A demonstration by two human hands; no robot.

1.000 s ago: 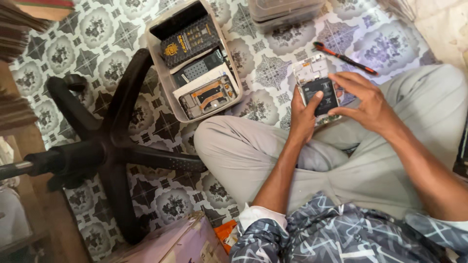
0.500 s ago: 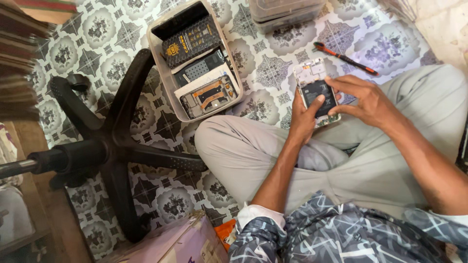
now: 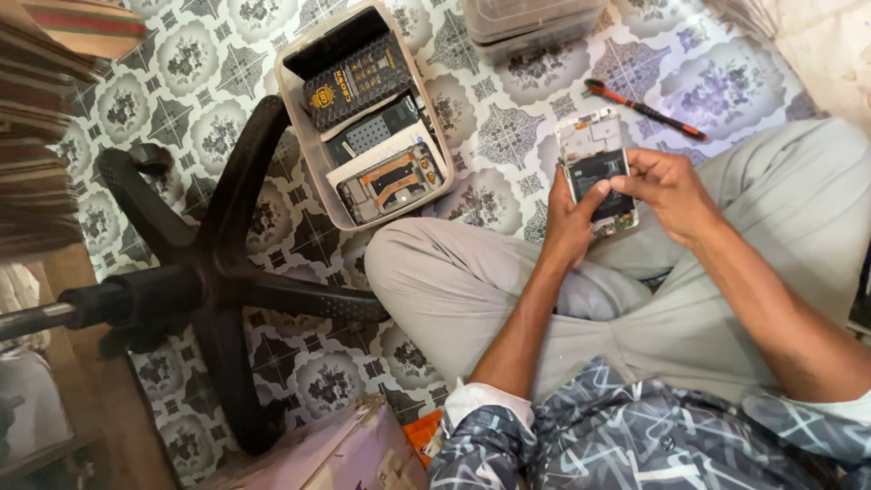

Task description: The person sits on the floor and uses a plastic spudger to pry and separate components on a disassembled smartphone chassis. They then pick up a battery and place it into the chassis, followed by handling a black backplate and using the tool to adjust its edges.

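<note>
Now both hands' fingers grip opened phone, long axis pointing away, upright.

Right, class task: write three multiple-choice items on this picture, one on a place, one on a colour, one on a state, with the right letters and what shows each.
1. Where does the screwdriver lie?
A. on the patterned floor beyond the knee
B. inside the tray
C. on the chair base

2. What colour is the chair base?
A. white
B. black
C. red

3. In what state is the opened phone?
A. lying alone on the floor
B. closed inside the tray
C. held in both hands, its insides showing

Key:
1 A, it rests on the floor tiles, apart from the tray of phones.
2 B, its spokes are all black.
3 C, the left hand and right hand grip it, with the dark battery exposed.
</note>
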